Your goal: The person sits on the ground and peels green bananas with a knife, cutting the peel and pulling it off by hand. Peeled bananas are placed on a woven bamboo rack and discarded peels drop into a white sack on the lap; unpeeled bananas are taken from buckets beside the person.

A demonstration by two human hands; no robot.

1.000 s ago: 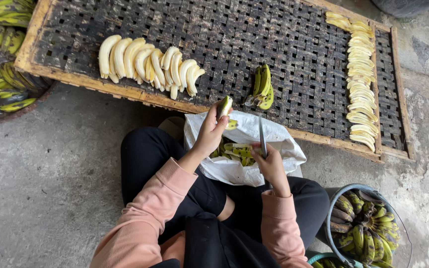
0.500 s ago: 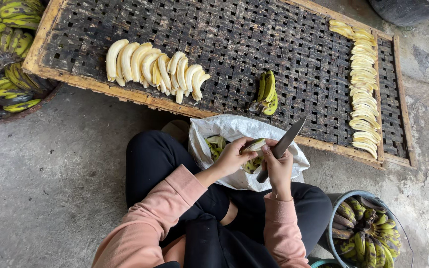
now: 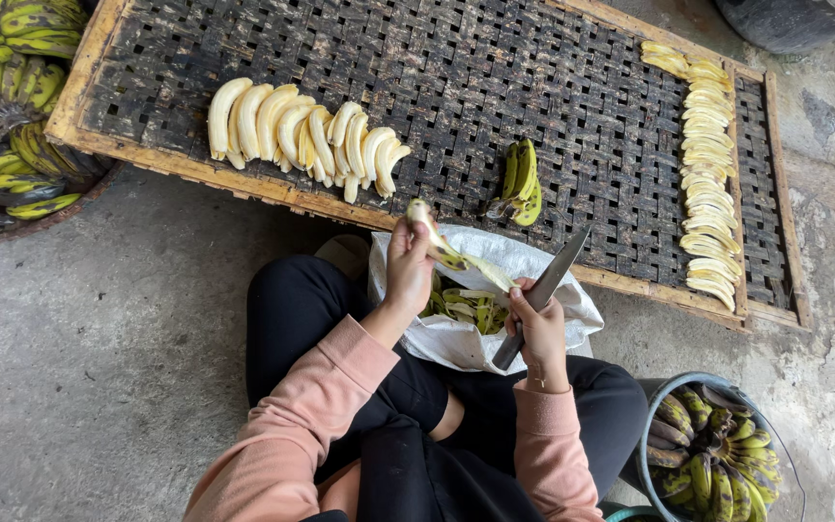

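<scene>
1. Peeling in hand, by the look of it: left hand [image 3: 410, 266] raised over the white sack [image 3: 456, 343], fingers closed round a half-stripped banana [image 3: 425, 220], tip pointing up toward the woven tray [image 3: 495, 87].
2. Right hand [image 3: 536, 329] wrapped tight on the handle of a knife [image 3: 545, 287], blade slanting up and away; thumb apparently pinching a loose strip of peel [image 3: 483, 273] that hangs from the fruit toward the blade.
3. Next move, as a judgement: calls for drawing that strip clear down to the stem end and letting it drop into the sack, blade kept off the left fingers, grip on the fruit light enough not to bruise it.
4. Already lying peeled on the tray: a row of pale bananas [image 3: 297, 135] near the front edge and a long column [image 3: 707, 174] at the right; a small green unpeeled cluster [image 3: 521, 179] just beyond the sack.
5. Hard to make out: how much peel remains on the far side of the held fruit, hidden by the left palm; whether the blade touches the strip or only lies beside it.
6. Cut off: basket of green bananas [image 3: 12, 97] at the left edge, bucket [image 3: 651, 435] of darker ones at bottom right; sack contents mostly shadowed, probably peelings.
</scene>
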